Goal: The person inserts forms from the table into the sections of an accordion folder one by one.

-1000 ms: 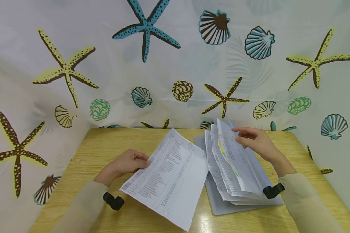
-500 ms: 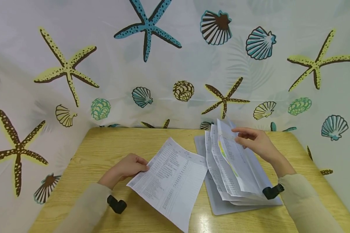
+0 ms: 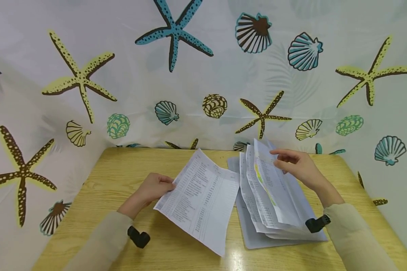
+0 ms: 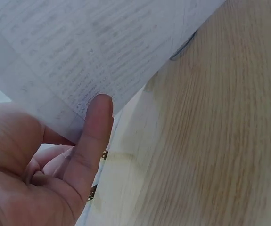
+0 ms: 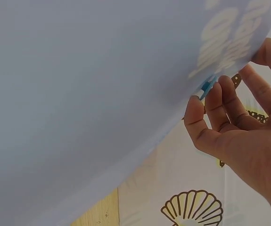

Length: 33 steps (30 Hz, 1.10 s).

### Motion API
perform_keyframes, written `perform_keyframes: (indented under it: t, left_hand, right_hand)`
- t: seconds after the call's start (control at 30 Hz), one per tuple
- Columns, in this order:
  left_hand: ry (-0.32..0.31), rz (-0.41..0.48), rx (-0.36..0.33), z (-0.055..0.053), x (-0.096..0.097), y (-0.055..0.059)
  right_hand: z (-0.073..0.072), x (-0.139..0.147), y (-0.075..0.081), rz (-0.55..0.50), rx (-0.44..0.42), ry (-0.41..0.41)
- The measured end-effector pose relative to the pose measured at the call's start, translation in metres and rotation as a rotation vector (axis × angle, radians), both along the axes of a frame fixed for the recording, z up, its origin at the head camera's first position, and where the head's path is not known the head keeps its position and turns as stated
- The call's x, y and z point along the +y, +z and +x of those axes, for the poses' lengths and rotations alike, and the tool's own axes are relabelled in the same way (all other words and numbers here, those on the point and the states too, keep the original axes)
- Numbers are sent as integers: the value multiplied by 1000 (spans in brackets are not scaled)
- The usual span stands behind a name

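Note:
In the head view my left hand (image 3: 154,188) pinches a printed sheet (image 3: 198,203) by its left edge. The sheet is tilted above the table, its right edge next to a grey plastic folder (image 3: 249,231). Seen from the left wrist, one finger (image 4: 97,122) lies against the sheet's printed face. My right hand (image 3: 298,167) holds up the folder's bluish translucent cover (image 5: 102,94), which has white lettering. Several printed sheets (image 3: 254,192) stand fanned inside, one with yellow and green marks. A small blue-and-white piece (image 5: 206,88) shows by the right fingertips.
The folder lies on the right half of a wooden table (image 3: 122,165). A white cloth (image 3: 190,82) with starfish and shell prints hangs behind it and along both sides. Each wrist carries a small black camera (image 3: 139,237).
The left hand dips with the sheet, then rises again, ending a little farther right and away from the near table edge. The right hand and folder stay still.

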<state>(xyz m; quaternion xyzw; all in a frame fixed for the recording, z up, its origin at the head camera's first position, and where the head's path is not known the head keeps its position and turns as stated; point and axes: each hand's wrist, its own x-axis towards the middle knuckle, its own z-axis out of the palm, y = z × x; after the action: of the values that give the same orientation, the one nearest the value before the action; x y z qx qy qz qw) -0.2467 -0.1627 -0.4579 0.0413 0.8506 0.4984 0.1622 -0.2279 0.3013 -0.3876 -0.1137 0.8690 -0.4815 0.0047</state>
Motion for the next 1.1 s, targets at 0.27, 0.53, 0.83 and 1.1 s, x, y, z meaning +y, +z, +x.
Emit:
perform_keyframes:
  t: [0.27, 0.53, 0.83, 1.1]
  left_hand:
    - [26, -23, 19, -1, -6, 6]
    - [86, -51, 18, -5, -13, 11]
    - [168, 55, 16, -3, 2, -2]
    - [220, 94, 98, 5, 30, -17]
  right_hand:
    - [1, 0, 0, 0, 6, -1]
    - [-1, 0, 0, -1, 10, 6]
    - [-2, -1, 0, -5, 11, 3]
    - [-2, -1, 3, -15, 14, -24]
